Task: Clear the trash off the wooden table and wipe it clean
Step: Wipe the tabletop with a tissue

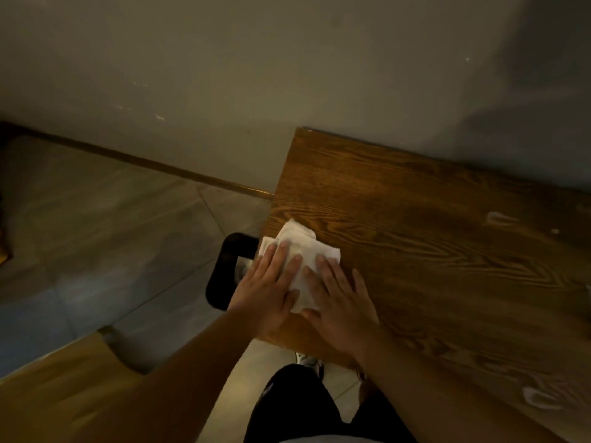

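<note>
Both the left hand (268, 292) and right hand (339, 302) press flat, fingers spread, on the white cloth (299, 251), wiping the bench (431, 235) corner; next likely sweeps rightward.

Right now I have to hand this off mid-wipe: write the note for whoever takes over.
Left hand: flat, fingers spread, pressing the white cloth.
Right hand: flat on the same cloth, beside the left.
Cloth: lies at the near left edge of the wooden table, one corner just over the edge. A black bin stands on the floor below that edge.
Done: no trash shows on the visible tabletop.
Left: pale ring marks remain on the right side and near the front edge; wipe toward them.
</note>
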